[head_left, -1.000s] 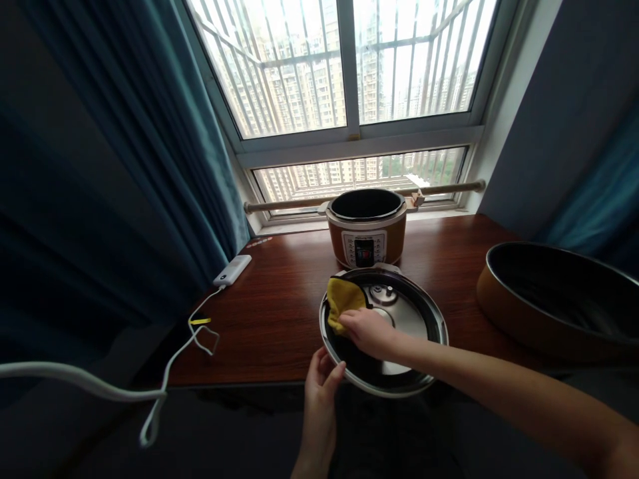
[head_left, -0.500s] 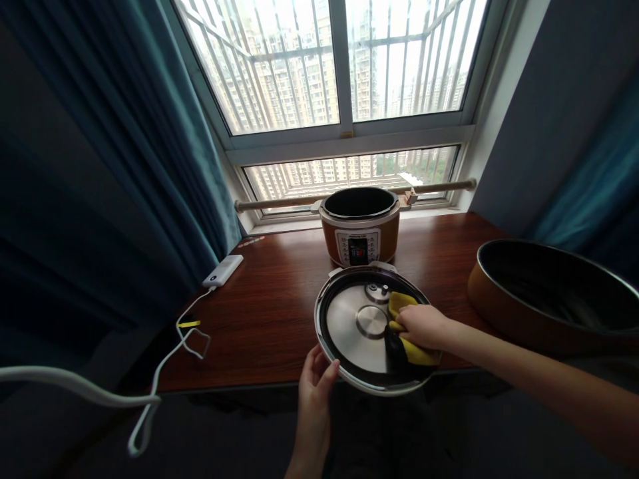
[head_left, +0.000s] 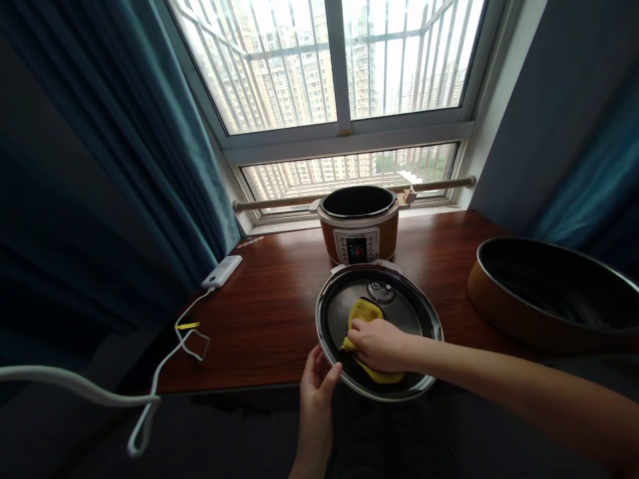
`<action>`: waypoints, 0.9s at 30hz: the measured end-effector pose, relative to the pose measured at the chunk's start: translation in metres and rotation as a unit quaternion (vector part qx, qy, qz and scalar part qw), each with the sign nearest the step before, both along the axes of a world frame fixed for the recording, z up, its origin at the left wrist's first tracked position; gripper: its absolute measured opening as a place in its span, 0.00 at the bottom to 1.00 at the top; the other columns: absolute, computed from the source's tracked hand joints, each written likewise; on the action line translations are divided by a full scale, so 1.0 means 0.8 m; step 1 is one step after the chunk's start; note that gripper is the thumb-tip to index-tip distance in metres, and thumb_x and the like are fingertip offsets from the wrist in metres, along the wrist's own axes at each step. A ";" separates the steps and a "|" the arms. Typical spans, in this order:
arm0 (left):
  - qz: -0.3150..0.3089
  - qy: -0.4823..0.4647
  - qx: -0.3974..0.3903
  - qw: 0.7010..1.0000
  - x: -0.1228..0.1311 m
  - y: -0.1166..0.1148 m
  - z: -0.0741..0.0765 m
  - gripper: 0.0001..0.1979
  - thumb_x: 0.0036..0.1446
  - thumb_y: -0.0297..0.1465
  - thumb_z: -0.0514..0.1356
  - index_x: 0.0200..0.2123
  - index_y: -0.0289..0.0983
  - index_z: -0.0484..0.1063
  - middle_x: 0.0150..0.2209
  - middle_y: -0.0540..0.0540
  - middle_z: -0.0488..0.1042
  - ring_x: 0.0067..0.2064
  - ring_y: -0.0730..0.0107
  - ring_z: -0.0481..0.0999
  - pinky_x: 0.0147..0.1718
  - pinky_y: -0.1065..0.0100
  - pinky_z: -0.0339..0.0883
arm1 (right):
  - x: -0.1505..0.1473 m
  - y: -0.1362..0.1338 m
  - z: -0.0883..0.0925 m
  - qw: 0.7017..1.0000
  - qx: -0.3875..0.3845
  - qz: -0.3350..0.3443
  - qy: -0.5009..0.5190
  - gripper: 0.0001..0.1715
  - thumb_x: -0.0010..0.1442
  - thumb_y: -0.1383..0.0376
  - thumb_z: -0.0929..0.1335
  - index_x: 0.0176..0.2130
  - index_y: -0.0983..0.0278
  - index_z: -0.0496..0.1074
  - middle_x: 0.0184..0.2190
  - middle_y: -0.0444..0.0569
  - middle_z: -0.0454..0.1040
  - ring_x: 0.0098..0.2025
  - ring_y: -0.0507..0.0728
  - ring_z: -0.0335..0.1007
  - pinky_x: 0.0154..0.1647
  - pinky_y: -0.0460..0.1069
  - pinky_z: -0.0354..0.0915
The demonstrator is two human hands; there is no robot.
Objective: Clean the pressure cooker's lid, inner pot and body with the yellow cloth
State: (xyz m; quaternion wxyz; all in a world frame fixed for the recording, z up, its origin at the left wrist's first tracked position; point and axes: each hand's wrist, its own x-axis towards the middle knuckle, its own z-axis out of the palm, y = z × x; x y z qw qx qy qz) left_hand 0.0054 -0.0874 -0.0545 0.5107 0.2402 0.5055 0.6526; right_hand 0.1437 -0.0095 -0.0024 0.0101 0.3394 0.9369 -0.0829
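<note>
Right hand pressing soft yellow cloth, round steel lid, left hand gripping rim

Home: barred window at twelve o'clock facing tower blocks, teal curtain at ten, electric cooker on wooden table.

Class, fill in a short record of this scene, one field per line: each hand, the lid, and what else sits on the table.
left hand: grips the near left rim of the cooker lid, thumb on top
right hand: presses a yellow cloth onto the lid's metal face
lid position: flat at the near edge of the table
behind lid: open electric pressure cooker, by the window
right of lid: wide dark pot
left of lid: white power bank with a cable
</note>
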 end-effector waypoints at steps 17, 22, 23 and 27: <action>0.009 -0.017 -0.014 1.000 -0.005 0.001 -0.010 0.30 0.36 0.35 0.68 0.45 0.35 0.67 0.42 0.40 0.75 0.46 0.56 0.73 0.45 0.63 0.65 | 0.001 0.063 -0.026 0.979 0.083 -0.186 -0.022 0.17 0.60 0.68 0.57 0.45 0.71 0.66 0.42 0.62 0.67 0.39 0.62 0.70 0.35 0.54 0.65; 0.007 -0.005 -0.023 1.000 -0.003 0.001 -0.004 0.26 0.37 0.36 0.68 0.42 0.36 0.67 0.39 0.42 0.76 0.41 0.61 0.75 0.41 0.66 0.66 | 0.030 0.028 -0.023 0.984 0.006 -0.177 -0.032 0.16 0.56 0.64 0.61 0.42 0.69 0.69 0.39 0.59 0.71 0.35 0.60 0.72 0.33 0.51 0.64; 0.005 -0.005 -0.023 1.000 -0.003 0.000 -0.003 0.26 0.37 0.36 0.68 0.42 0.36 0.67 0.38 0.42 0.76 0.41 0.61 0.75 0.41 0.67 0.66 | 0.038 0.024 -0.020 0.986 -0.032 -0.162 -0.033 0.16 0.56 0.63 0.61 0.40 0.69 0.70 0.37 0.58 0.72 0.36 0.60 0.72 0.34 0.50 0.63; -0.004 -0.007 -0.010 1.000 0.000 0.000 0.002 0.27 0.37 0.36 0.68 0.43 0.36 0.67 0.40 0.42 0.75 0.42 0.60 0.74 0.41 0.66 0.66 | 0.069 0.030 0.007 0.956 -0.241 -0.167 -0.029 0.15 0.54 0.59 0.62 0.30 0.67 0.71 0.29 0.54 0.74 0.31 0.58 0.71 0.29 0.48 0.61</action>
